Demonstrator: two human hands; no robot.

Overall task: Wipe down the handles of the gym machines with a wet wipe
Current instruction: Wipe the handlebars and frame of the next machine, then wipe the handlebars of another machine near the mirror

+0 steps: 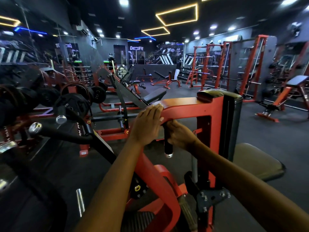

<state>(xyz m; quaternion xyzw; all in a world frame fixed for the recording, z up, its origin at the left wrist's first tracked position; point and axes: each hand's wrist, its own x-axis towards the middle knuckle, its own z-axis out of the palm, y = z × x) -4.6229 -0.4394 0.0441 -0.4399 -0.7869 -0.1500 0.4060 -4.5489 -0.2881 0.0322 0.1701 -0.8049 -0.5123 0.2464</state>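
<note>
In a dim gym, a person's left hand (147,125) lies flat on a red machine arm (182,104), apparently steadying it. The right hand (179,133) has its grip closed around the black hanging handle (168,141), likely wiping it (no wipe is visible; possibly hidden in the palm).

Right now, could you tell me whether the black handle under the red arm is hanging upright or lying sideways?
Upright. The black handle hangs straight down from the red arm, chrome cap lowest, with the right hand wrapped around it.
</note>
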